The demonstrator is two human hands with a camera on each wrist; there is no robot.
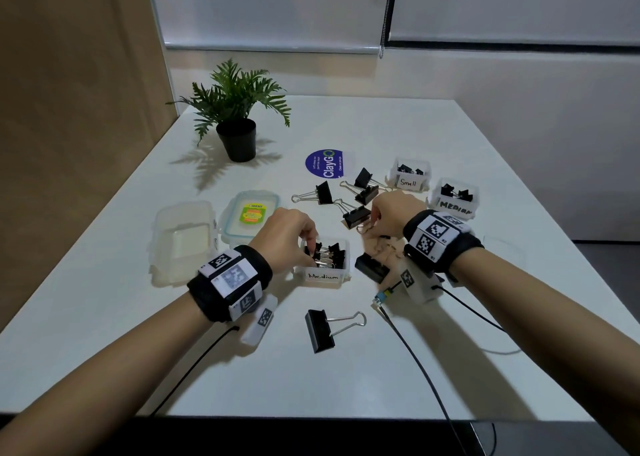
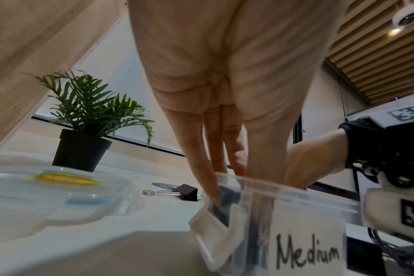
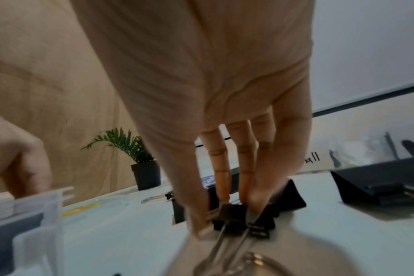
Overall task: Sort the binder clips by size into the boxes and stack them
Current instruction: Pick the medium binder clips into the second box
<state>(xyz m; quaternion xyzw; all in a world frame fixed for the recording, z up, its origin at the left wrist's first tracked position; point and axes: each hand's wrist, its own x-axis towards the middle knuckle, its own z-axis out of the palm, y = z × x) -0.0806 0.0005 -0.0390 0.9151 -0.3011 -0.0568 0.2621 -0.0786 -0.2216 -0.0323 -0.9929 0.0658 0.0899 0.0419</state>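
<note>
My left hand (image 1: 313,252) reaches down into the near clear box labelled "Medium" (image 1: 341,275), which holds several black clips. Its fingertips (image 2: 210,190) and thumb pinch a binder clip there, mostly hidden by the box wall (image 2: 296,220). Just right of that box, my right hand (image 1: 369,228) pinches a black binder clip (image 3: 243,218) low over the table, wire handles toward the wrist. Several loose black clips (image 1: 356,215) lie behind both hands. A large clip (image 1: 320,331) lies near the front edge and another (image 1: 372,268) under my right wrist.
A box labelled "Small" (image 1: 410,182) and a second "Medium" box (image 1: 453,206) stand at the back right, each with clips inside. Two clear lids (image 1: 251,215) (image 1: 183,241) lie to the left. A potted plant (image 1: 237,137) and a blue sticker (image 1: 323,163) are farther back.
</note>
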